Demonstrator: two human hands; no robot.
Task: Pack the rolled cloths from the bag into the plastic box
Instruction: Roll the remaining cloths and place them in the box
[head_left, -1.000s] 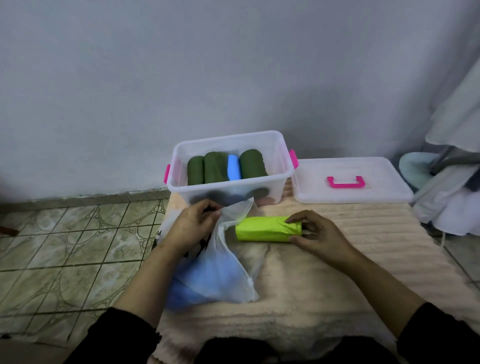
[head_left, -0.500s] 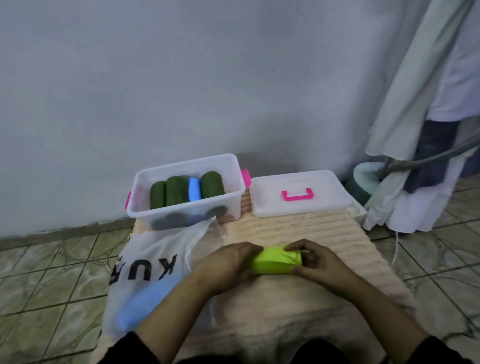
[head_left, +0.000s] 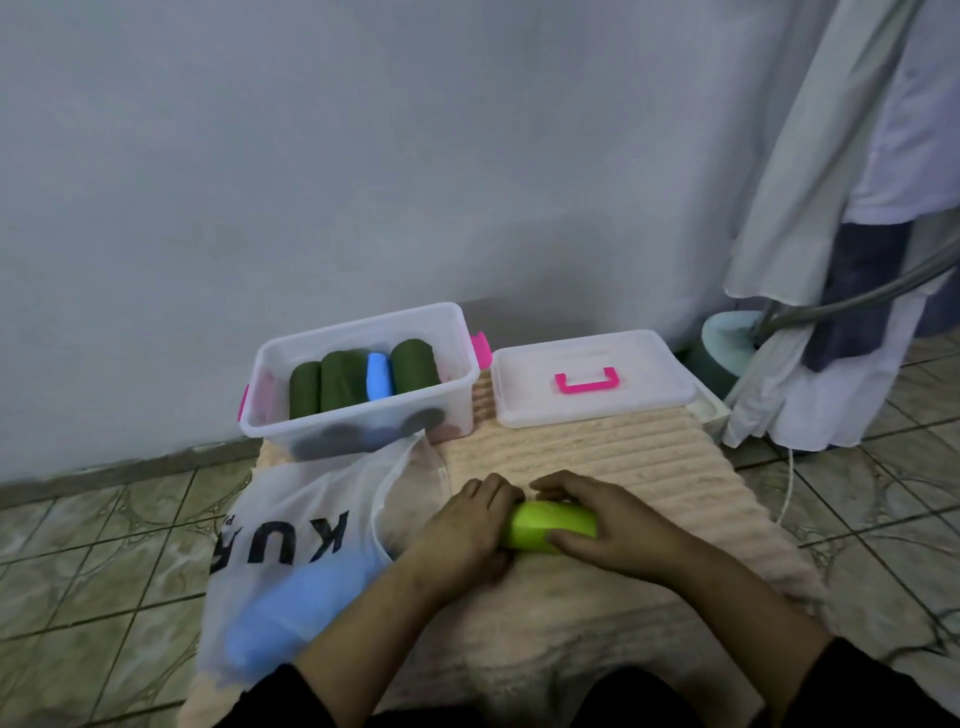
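A person seated at a low surface draped in a ribbed peach cover (head_left: 597, 452) holds a lime-green rolled cloth (head_left: 553, 525) between both hands near the middle of the cover. The left hand (head_left: 462, 530) curls around the roll's left end and the right hand (head_left: 608, 519) wraps over its right end, fingers bent across the top, so the cloth is gripped from both sides and lies on its side on the cover.

At the far left corner of the cover stands a clear plastic box (head_left: 363, 415) with pink side latches, its top open. Inside, lying side by side, are three dark green rolled cloths (head_left: 340, 382) and one blue rolled cloth (head_left: 379, 376) wedged between the second and third green ones; darker shapes show through the front wall lower down, too blurred to name.

Just right of the box, at the far right corner, the clear lid (head_left: 592, 382) lies flat with its pink handle up, apart from the box.

A translucent white bag (head_left: 301, 540) with black lettering sprawls over the cover's left edge, its mouth touching the box's front wall and reaching toward the left hand. A light blue cloth bundle (head_left: 291, 613) shows through its lower part.

Pale garments (head_left: 841, 208) hang at the right, above a tiled floor (head_left: 104, 545)
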